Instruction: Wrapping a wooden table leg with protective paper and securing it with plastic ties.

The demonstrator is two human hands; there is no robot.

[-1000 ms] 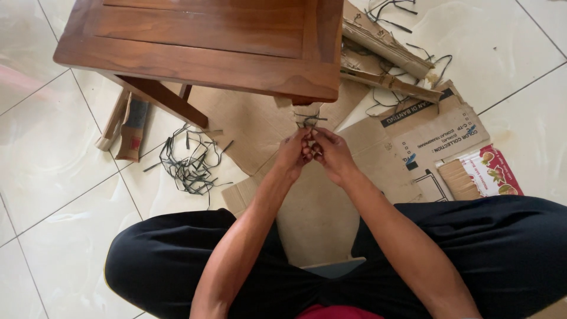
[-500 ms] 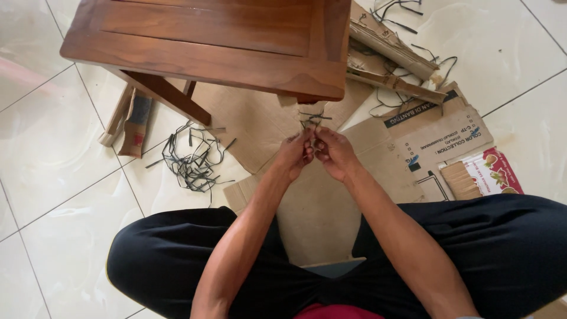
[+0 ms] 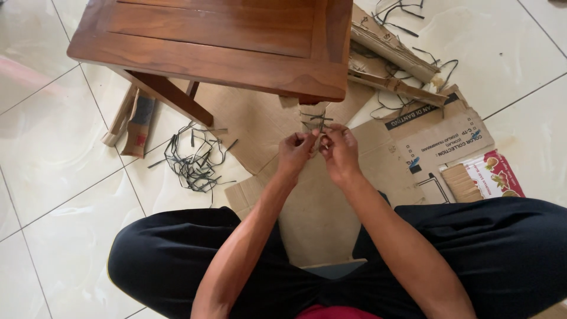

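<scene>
Setting: a person sits on a tiled floor [image 3: 53,177], legs in dark trousers spread to either side, facing a small wooden table [image 3: 218,41] with flattened cardboard sheets [image 3: 319,207] under and in front of it.
Thing in hand: a dark strap [image 3: 318,120] that binds brown paper wrapping [image 3: 312,115] round the table leg under the near right corner of the table; the strap's ends stick out just above the fingers.
Left hand [image 3: 295,155]: raised to the wrapped leg, thumb and fingertips pinched narrow on the strap, as far as the view shows.
Right hand [image 3: 339,150]: touching the left, its grip likewise closed small on the same strap or its knot; which strand each hand has I cannot tell.
Step in hand: by my reading, working the strap's knot at the leg, either loosening or tightening it; the frame does not settle which.
Next move calls for: fine fingertip work, a firm hold on the short ends, and a steady pull along the strap without tearing the paper.
Nearby: a tangle of loose dark straps [image 3: 192,159] on the floor to the left, apart from the hands; rolled paper pieces [image 3: 393,56] beyond the table at the right; a printed box flap [image 3: 493,174] by the right knee.
</scene>
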